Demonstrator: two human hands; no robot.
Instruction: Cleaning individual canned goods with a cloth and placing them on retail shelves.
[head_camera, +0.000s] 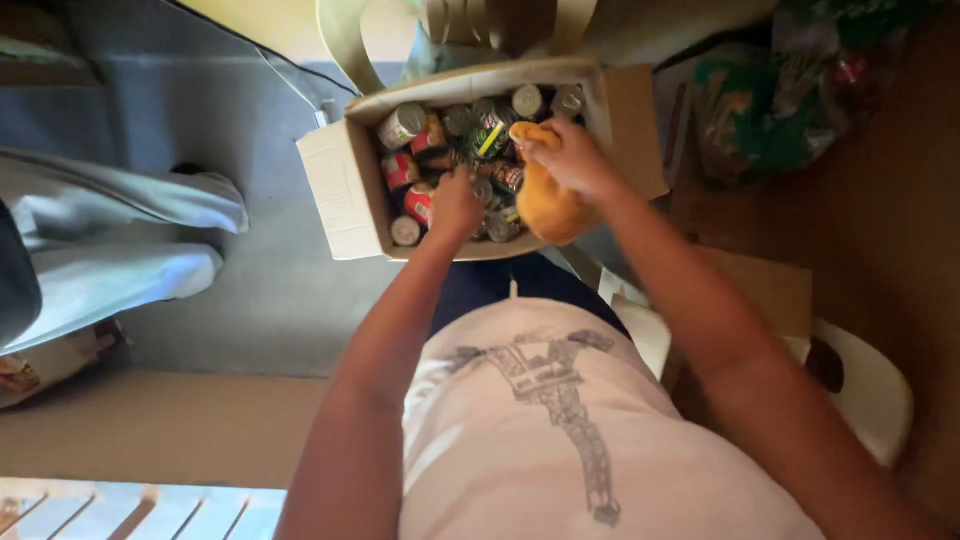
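Note:
An open cardboard box stands on the floor in front of me, filled with several tin cans. My left hand reaches down into the box among the cans; whether it grips one is hidden. My right hand is closed on an orange cloth that hangs over the box's near right part.
A person's grey trouser legs stand at the left on the grey floor. A pale plastic chair is behind the box. Bags of packaged goods lie at the upper right. A white seat is at my right.

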